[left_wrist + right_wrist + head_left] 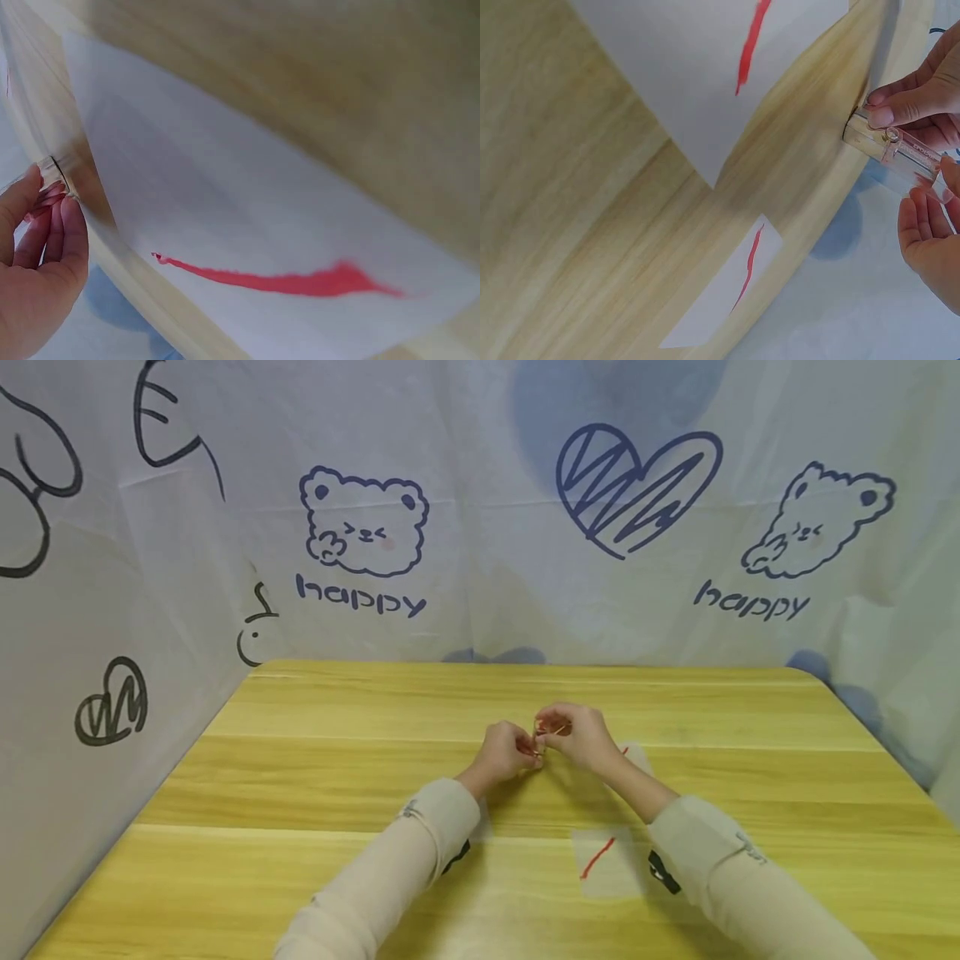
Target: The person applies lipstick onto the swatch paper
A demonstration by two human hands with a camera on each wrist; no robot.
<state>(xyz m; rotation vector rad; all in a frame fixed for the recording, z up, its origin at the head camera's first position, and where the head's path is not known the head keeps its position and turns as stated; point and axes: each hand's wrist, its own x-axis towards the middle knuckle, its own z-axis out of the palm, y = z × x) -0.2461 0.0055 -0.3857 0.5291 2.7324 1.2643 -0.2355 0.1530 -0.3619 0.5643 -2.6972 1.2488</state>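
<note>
Between my two hands is a small lipstick [896, 146], a clear tube with a gold-coloured section and fine lettering. My left hand [506, 752] pinches one end of it with thumb and fingers; in the right wrist view this left hand [926, 94] is the upper one. At the clear end, my right hand [577, 735] holds the tube in its fingertips, seen as the lower right hand [937, 244] in the same view. In the left wrist view, the left hand [45, 270] partly hides the tube.
A white paper [611, 864] with a red stroke lies on the wooden table [300, 777] between my forearms. Another marked paper [637, 758] is partly under the right forearm. By the left sleeve lies a third marked paper [187, 172]. Printed cloth [487, 552] hangs behind the table.
</note>
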